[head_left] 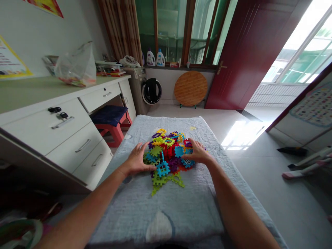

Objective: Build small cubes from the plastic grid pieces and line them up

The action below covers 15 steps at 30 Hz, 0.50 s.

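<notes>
A heap of plastic interlocking building pieces [171, 152] in red, purple, yellow, green and blue lies on a cloth-covered table [192, 204]. My left hand [138, 159] rests against the heap's left side, fingers apart, its thumb beside a blue square piece [163, 168]. On the opposite side, my right hand [198, 152] is spread at the heap's edge, close to another blue piece [179, 151]. Neither hand has a piece in its grasp. Green triangular pieces [158, 181] stick out at the near side of the pile.
Left of the table stand a white desk [64, 100] with a plastic bag [77, 67] on it and a red stool [115, 133] with a dark seat. A washing machine [137, 86] and a round wooden tabletop [191, 89] are beyond. A red door [249, 52] stands at right.
</notes>
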Motion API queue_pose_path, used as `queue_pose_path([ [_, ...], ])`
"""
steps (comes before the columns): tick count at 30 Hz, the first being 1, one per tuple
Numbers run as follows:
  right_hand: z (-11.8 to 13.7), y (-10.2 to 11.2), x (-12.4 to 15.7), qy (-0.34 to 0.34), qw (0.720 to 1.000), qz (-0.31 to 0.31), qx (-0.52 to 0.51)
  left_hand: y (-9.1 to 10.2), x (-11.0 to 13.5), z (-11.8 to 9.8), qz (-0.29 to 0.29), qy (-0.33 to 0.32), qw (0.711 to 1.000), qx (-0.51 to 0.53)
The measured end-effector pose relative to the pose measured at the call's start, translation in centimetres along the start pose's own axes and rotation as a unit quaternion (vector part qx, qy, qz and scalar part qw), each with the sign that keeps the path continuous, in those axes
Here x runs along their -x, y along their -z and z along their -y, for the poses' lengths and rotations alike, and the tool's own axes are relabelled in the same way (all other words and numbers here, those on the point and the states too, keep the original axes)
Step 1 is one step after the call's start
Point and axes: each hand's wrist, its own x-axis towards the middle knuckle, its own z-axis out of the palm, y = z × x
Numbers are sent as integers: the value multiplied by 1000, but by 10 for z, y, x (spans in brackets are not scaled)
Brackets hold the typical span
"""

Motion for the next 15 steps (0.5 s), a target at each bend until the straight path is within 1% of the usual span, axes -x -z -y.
queue_pose_path([
  [3,8,-8,0,5,999,24,46,-7,-3,-3,3,-27,998,55],
  [6,21,-14,-4,33,997,53,50,-12,-12,-13,4,-37,994,107],
  [9,30,-18,-6,54,996,54,40,-16,-22,-23,22,-41,986,160],
  [12,37,-20,-6,82,995,52,18,-21,-31,-29,33,-63,972,223],
  [15,41,-20,-4,116,992,49,-14,-23,-38,-33,35,-80,965,246],
])
